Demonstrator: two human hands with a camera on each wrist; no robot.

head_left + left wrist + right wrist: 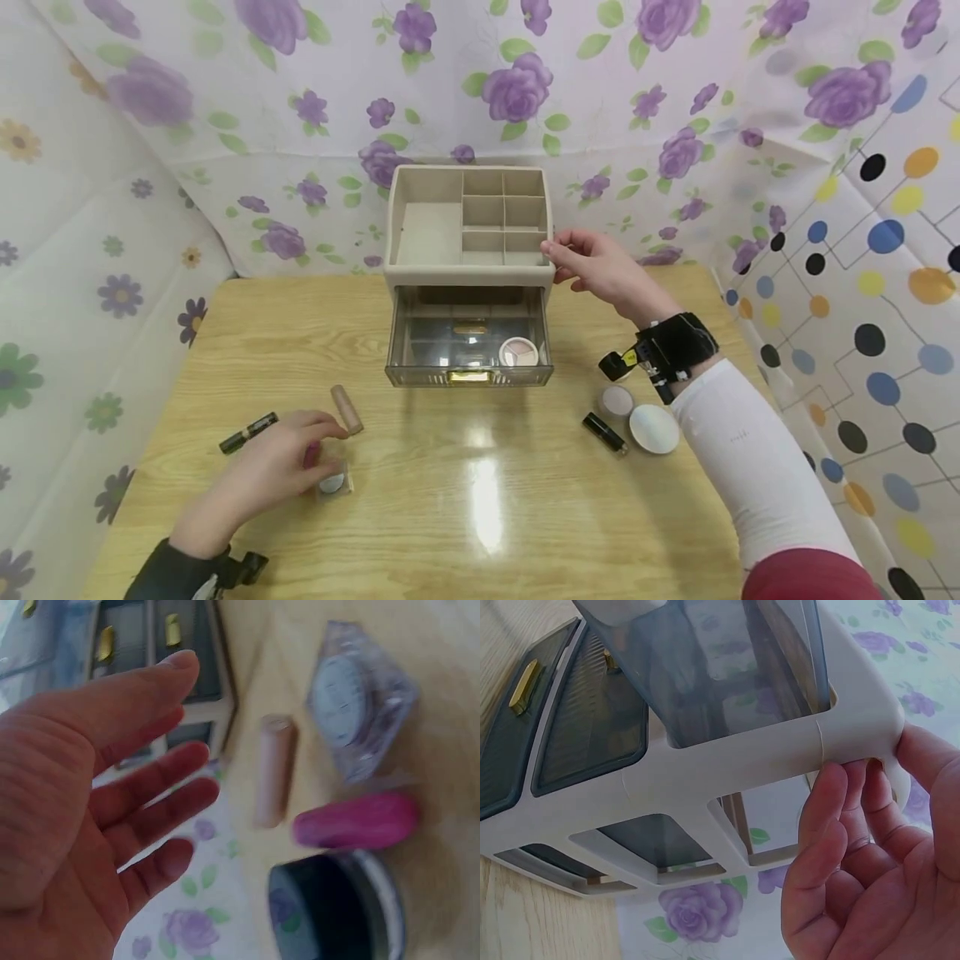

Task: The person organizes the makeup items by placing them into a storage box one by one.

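head view: fingers of the right hand [600, 271] grip the right side of the beige organizer [468, 273], far centre on the table [420, 525], one drawer [423, 343] pulled out. at near left, the left hand [277, 462], fingers loosely parted and holding nothing, hovers by a clear case [333, 483].

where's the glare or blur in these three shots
Head view: a bright glare streak on the table; left wrist view: soft overall, with the clear case and pink tube blurred; right wrist view: dim, but the cabinet has fairly crisp edges.
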